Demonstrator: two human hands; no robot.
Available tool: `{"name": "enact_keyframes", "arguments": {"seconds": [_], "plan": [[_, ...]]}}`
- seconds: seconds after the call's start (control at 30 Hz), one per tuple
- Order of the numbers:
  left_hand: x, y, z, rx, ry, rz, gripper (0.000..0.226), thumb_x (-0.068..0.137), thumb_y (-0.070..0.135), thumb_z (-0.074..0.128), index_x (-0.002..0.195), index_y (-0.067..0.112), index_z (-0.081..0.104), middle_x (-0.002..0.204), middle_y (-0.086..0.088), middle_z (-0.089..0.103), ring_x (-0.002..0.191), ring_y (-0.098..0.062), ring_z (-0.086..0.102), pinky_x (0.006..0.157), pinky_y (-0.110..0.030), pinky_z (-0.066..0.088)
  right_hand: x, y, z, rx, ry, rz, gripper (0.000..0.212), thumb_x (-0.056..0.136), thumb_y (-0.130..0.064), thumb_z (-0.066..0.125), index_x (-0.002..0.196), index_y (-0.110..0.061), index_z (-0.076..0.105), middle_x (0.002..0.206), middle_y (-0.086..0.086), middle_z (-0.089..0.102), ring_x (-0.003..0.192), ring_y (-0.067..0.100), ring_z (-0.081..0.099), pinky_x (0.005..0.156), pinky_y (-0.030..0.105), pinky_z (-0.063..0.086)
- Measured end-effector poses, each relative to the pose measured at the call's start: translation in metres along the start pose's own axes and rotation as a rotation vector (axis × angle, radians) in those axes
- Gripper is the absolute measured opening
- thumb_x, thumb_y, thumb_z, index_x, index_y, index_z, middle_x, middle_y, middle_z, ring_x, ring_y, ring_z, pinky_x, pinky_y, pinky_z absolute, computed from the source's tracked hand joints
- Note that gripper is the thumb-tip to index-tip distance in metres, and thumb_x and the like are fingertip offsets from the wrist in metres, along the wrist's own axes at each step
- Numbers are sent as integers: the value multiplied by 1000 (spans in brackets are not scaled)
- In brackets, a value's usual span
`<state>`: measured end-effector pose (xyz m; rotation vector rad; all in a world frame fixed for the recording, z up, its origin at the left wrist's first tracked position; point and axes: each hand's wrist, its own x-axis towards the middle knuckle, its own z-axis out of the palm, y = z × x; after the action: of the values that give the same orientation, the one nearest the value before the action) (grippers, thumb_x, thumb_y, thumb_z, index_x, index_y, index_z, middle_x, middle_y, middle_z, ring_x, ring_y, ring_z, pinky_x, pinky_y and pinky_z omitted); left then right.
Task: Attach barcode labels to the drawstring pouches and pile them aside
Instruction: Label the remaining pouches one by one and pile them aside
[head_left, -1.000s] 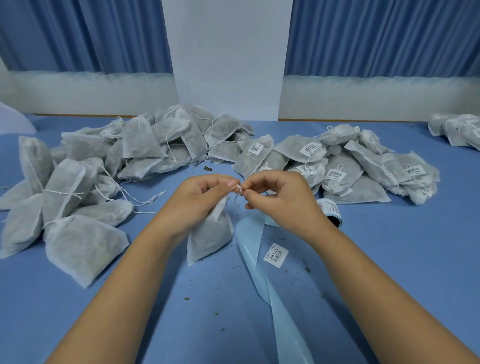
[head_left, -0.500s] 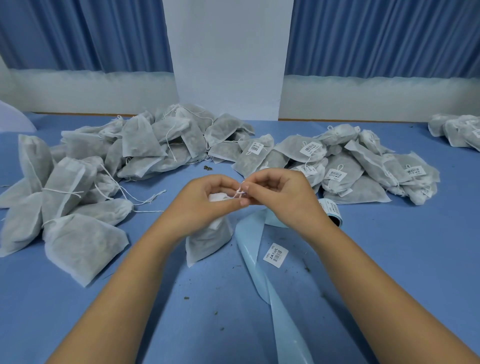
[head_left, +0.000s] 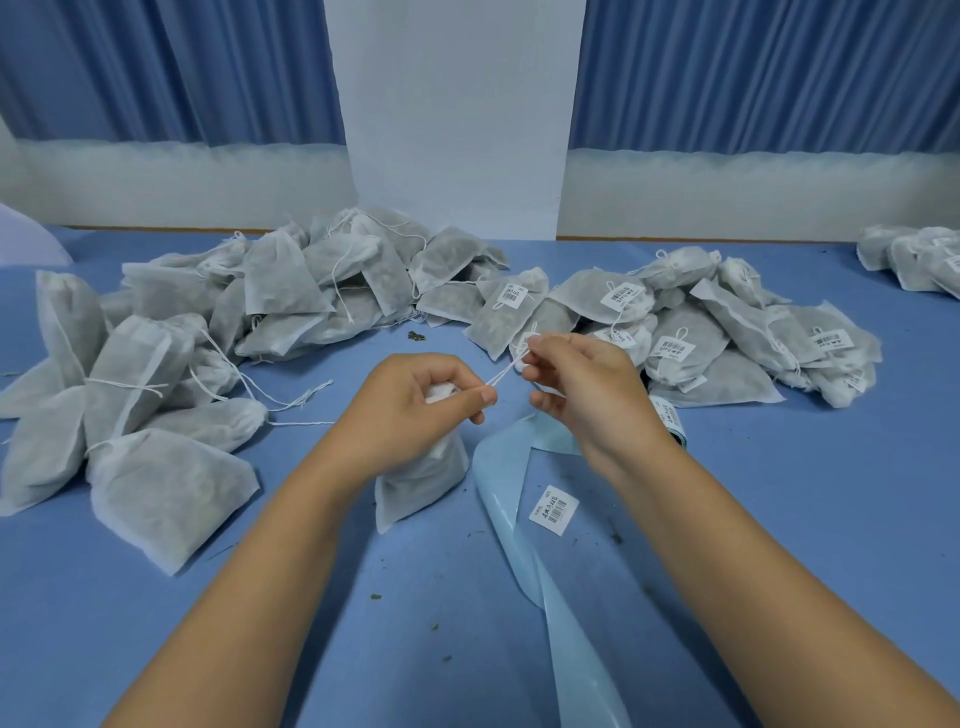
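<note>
1. Left hand (head_left: 415, 405) grips the neck of a drawstring pouch (head_left: 423, 480) at the centre of the blue table (head_left: 779, 493).
2. Right hand (head_left: 576, 387), at 3 o'clock from it, pinches the pouch's white string (head_left: 504, 371).
3. Barcode label (head_left: 553, 510) lies at 4 o'clock from the pouch; its print is unreadable.

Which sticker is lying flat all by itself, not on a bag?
The barcode label beside the pale blue strip, near the right forearm. The others sit on pouches in the right-hand pile.

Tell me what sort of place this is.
Probably a small packing or labelling workroom: an unlabelled pouch heap and a barcode-labelled pile lie on a blue-covered table, beside a label roll and its backing strip.
</note>
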<state>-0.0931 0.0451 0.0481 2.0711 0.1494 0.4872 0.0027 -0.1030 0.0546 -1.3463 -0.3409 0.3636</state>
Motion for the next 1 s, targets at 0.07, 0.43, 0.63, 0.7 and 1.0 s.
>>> {"name": "enact_keyframes", "arguments": {"seconds": [0.07, 0.43, 0.63, 0.7, 1.0], "plan": [[2, 0, 3, 16, 21, -14, 15, 89, 23, 74, 74, 18, 73, 68, 14, 70, 67, 6, 57, 67, -4, 39, 1, 0, 0, 89, -1, 53, 20, 93, -13, 62, 74, -11, 67, 67, -2, 65, 64, 6, 61, 54, 19, 50], [6, 4, -18, -220, -60, -287, 33, 92, 8, 47, 113, 24, 67, 88, 10, 73, 84, -6, 63, 73, -17, 47, 5, -7, -5, 243, -82, -32, 23, 98, -13, 57, 77, -14, 69, 75, -4, 70, 63, 5, 62, 59, 19, 52], [3, -4, -22, -261, 82, -132, 21, 84, 2, 74, 97, 19, 71, 82, 8, 72, 78, -9, 63, 68, -16, 51, 2, -8, -5, 79, -93, -189, 15, 99, -16, 56, 88, -17, 66, 82, -8, 71, 69, 3, 62, 61, 17, 50], [3, -4, -24, -207, 131, -147, 18, 77, 12, 82, 88, 21, 71, 77, 8, 69, 74, -10, 61, 67, -21, 48, 0, -7, -2, 21, -113, -248, 12, 98, -15, 56, 90, -17, 64, 82, -8, 71, 71, 3, 62, 61, 17, 50], [-1, -8, -35, -121, -160, -200, 37, 55, 60, 78, 72, 27, 70, 75, 11, 65, 73, -3, 58, 70, -19, 42, -2, -5, 2, -15, -123, -289, 13, 100, -13, 53, 90, -17, 59, 77, -9, 70, 70, 3, 62, 60, 16, 50]]}}
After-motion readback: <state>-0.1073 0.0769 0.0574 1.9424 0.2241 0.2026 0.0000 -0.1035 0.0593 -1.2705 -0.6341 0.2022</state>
